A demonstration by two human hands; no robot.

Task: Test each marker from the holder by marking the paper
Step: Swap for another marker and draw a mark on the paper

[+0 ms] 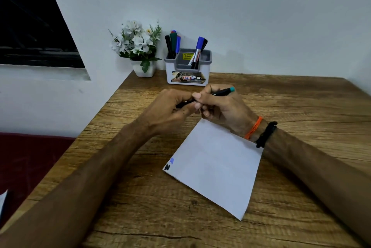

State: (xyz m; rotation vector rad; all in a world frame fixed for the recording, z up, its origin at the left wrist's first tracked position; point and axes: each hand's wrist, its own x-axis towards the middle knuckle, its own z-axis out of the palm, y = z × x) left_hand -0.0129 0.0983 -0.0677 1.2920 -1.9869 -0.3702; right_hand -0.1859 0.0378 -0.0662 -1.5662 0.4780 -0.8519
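Paper (214, 164) is lying ready while left hand (170, 107) and right hand (217, 105) are pinching marker (221, 92), probably uncapping it.

A wooden tabletop (301, 107) carries a white paper (216, 167) near the middle, a marker holder (187, 75) and a flowerpot (144, 70) at the back edge.

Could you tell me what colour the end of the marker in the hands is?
Teal, on the marker; head view.

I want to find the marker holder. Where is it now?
In the head view, the marker holder stands at the table's far edge by the wall, just right of the flower pot.
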